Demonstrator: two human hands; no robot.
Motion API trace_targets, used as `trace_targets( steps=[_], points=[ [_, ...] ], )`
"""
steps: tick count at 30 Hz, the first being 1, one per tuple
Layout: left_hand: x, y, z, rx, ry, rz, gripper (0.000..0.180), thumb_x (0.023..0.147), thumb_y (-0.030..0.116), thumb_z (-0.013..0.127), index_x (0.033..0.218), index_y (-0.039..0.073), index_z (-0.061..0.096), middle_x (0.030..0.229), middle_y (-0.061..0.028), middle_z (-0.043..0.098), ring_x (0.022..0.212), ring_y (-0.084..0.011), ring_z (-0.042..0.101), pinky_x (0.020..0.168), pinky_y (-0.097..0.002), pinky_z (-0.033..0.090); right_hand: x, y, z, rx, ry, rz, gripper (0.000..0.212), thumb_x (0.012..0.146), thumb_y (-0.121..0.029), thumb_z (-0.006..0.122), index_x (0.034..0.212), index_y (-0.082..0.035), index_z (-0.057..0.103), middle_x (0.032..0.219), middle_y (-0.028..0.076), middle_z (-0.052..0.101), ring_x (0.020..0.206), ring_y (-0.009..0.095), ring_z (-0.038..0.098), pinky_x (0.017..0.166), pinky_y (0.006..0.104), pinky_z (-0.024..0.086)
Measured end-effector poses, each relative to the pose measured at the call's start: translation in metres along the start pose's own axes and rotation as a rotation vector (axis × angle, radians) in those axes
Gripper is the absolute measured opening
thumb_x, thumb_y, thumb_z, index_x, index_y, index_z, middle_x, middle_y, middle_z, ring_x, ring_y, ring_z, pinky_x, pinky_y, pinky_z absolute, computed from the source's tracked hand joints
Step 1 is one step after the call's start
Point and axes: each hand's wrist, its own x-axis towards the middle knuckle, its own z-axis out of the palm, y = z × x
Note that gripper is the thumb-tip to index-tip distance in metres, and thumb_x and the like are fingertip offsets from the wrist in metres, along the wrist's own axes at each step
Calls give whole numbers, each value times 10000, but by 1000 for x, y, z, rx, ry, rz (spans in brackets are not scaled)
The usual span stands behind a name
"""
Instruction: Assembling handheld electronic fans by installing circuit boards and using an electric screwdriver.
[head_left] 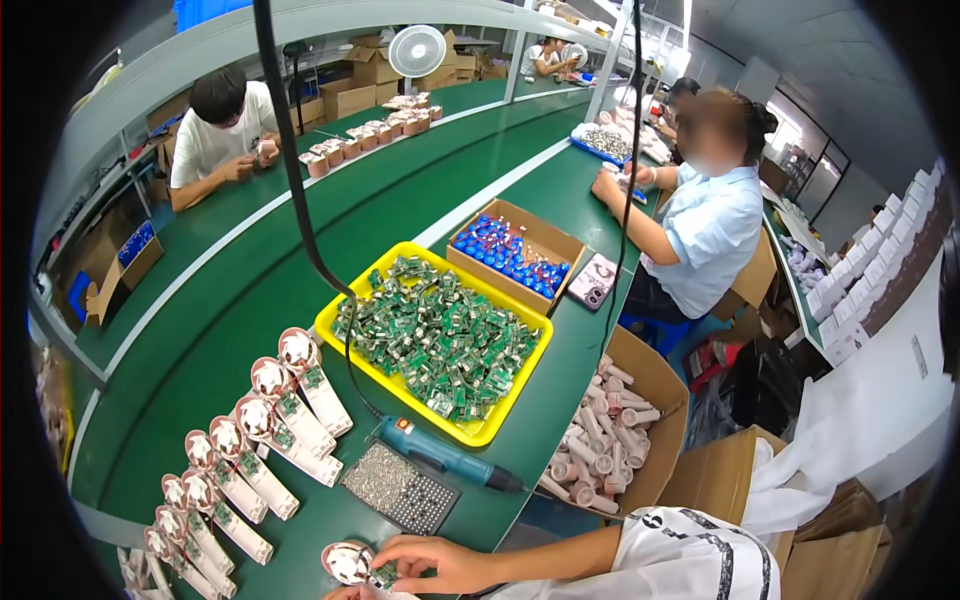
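At the lower edge, a pale pink handheld fan housing (347, 562) with a round head lies open, its inside showing. My right hand (440, 563) reaches over it, fingers bent and closed on a small green circuit board (384, 574) at the housing's neck. Only a bit of my left hand (350, 593) shows, closed against the side of the housing; the picture's edge cuts off the rest. Just beyond lies a screw tray (400, 488), partly filled with small screws, and beside it a teal electric screwdriver (445, 455) with a black cord.
Several similar housings with boards (240, 470) stand in a row at the left. A yellow tray (487, 432) holds many circuit boards. Behind it is a carton (560, 243) of blue cylinders, near a phone (595, 280). Pink-white parts (610, 430) fill a carton at right. Co-workers sit along the green bench.
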Motion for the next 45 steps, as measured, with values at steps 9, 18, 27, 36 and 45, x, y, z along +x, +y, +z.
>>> trace_targets(
  steps=[9,18,27,36,45],
  points=[
    [-8,-8,-11,-36,58,-175,145,836,-13,670,968,11,614,910,-70,621,857,-175,587,794,-305,490,-5,1,11,-215,-24,-9,383,891,-54,648,1266,-56,569,1114,41,497,815,56,550,676,205,474],
    [11,7,2,-175,-38,-229,103,865,-49,639,925,-42,556,911,-59,568,764,-78,576,641,-200,481,2,-26,0,-313,124,112,379,769,-10,761,1128,4,641,1105,106,498,946,137,523,692,220,485],
    [6,-5,-3,-206,-28,-154,130,869,-36,646,965,-33,558,935,-98,603,787,-119,627,683,-233,539,3,-27,23,-694,68,175,412,752,-52,789,1146,-87,674,1070,36,460,719,81,498,580,217,421],
    [10,-1,-3,-168,-74,-123,126,875,-36,635,959,-39,542,957,-116,593,775,-143,635,689,-254,551,12,-26,30,-855,73,151,386,737,-64,789,1107,-93,679,1056,41,475,649,99,541,513,236,445],
    [9,-3,-4,-159,-80,-129,147,859,-41,651,959,-34,544,951,-114,595,793,-149,642,689,-257,560,11,-26,33,-904,70,150,411,734,-63,796,1124,-88,670,1052,38,484,657,91,559,519,223,443]
  ],
)
